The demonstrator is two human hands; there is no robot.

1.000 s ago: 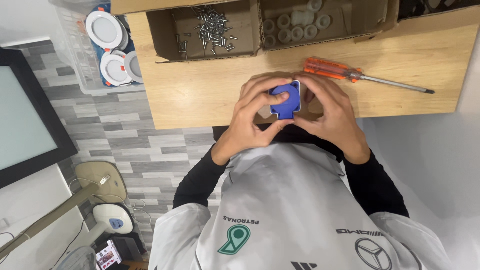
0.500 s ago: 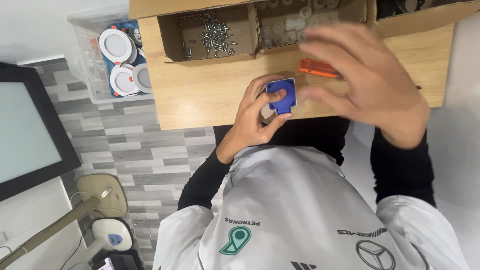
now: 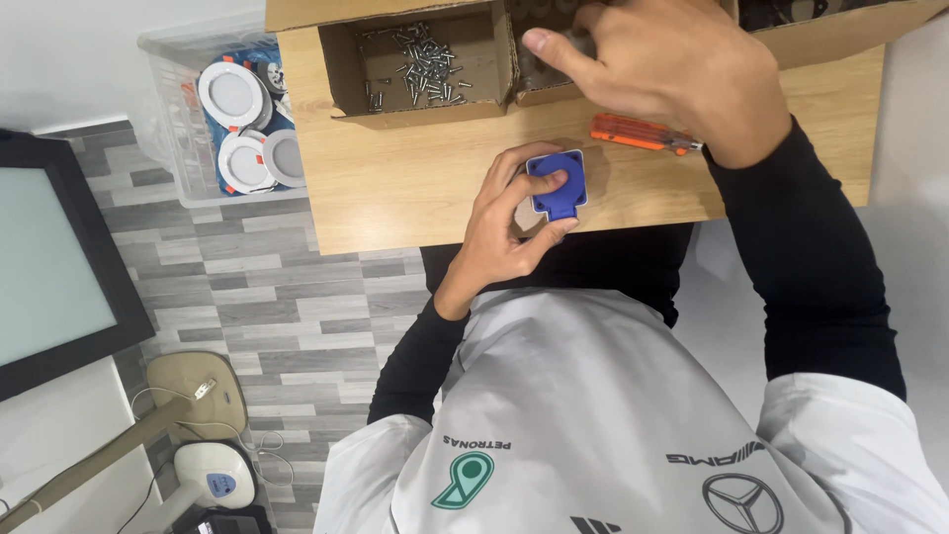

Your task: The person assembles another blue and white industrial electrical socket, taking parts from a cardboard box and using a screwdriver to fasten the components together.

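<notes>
While we scan from the left edge, we meet a dark-framed screen (image 3: 44,277) standing over the grey plank floor (image 3: 247,287), and beyond it a clear plastic bin (image 3: 173,129) with round white light fittings (image 3: 229,97) inside. Next comes the light wooden tabletop (image 3: 395,188), and at its far edge an open cardboard box of small metal screws (image 3: 420,64). Our left hand (image 3: 509,232) hovers just over the near edge of the table, thumb and fingers pinching a small blue plastic socket-shaped part (image 3: 557,185) from both sides, so that the part sits above the wood in front of our chest. Further right, our right hand (image 3: 672,64) reaches over a second cardboard compartment (image 3: 539,74), fingers loosely curled and thumb out; we cannot tell whether it holds anything. Just beneath that wrist, an orange-handled screwdriver (image 3: 638,133) lies flat on the table, apart from the blue part.
</notes>
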